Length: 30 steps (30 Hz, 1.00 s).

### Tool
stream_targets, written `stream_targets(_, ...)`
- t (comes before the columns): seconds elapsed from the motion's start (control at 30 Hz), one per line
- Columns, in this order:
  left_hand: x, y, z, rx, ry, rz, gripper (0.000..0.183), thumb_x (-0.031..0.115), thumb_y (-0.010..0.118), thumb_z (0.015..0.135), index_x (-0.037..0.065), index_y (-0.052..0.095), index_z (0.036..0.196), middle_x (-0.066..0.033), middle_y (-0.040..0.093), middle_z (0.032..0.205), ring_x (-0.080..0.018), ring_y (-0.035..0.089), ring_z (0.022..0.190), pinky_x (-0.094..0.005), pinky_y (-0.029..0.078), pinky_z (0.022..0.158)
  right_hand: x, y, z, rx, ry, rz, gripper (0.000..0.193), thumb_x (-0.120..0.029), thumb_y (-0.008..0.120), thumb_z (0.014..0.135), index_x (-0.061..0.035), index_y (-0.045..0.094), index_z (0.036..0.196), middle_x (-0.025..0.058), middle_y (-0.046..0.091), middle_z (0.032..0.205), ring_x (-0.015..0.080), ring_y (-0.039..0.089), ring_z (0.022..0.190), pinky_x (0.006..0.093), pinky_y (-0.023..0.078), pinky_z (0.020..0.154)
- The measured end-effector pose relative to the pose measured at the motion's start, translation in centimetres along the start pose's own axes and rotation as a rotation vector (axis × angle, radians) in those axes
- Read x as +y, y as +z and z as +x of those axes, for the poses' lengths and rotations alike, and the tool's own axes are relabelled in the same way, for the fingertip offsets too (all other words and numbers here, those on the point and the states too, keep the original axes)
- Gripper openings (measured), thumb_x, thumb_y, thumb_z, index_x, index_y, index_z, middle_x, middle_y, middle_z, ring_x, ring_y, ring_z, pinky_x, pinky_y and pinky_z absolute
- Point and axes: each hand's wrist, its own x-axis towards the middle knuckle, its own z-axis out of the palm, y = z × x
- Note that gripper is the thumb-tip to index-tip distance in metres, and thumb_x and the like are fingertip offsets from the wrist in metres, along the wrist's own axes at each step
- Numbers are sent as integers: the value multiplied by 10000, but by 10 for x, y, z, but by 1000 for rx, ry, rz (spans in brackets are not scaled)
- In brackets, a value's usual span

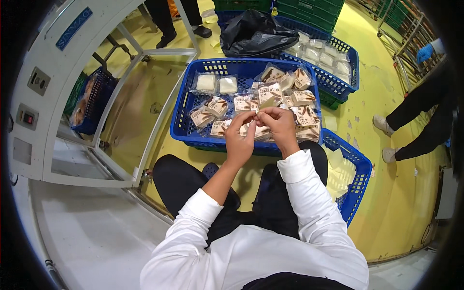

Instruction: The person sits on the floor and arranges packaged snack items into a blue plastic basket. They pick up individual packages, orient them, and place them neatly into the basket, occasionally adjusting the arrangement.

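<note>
Here I have the left hand (241,138) and right hand (280,126) together, fingertips meeting above the near side of a blue basket (205,141); the right pinches a yellowish slip (268,103), though I can't tell whether the left grips it too. That closeness seems to suit fine fingerwork. Labelled packets (304,96) crowd around below; two plain packets (206,83) sit farther left, perhaps kept distinct. Pale sheets (339,175) lie to their right, handily near.
</note>
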Motion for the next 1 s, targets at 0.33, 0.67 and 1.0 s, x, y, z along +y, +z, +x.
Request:
stream_targets(0.33,4,-1,10,66,-278,-231,102,70,649,914,13,636,998,-32,649,905,-92,592,811,-247,473,744,8,2,1,37,-145,-331,93,-82,681,793,-5,634,772,30,640,683,90,569,612,256,453,588)
stream_targets(0.67,3,-26,28,345,-342,-304,134,122,580,977,-7,556,1003,-83,636,904,-136,638,686,-249,515,706,11,-274,-63,870,-144,-814,114,-81,636,807,-42,561,730,12,528,634,92,487,569,272,410,531)
stream_targets(1.0,37,80,11,-72,330,-37,112,-13,638,834,-13,599,939,-166,622,1077,-340,638,945,-378,514,804,-52,-101,-57,429,17,-109,211,-176,592,961,4,624,1067,68,657,905,130,634,827,244,496,731)
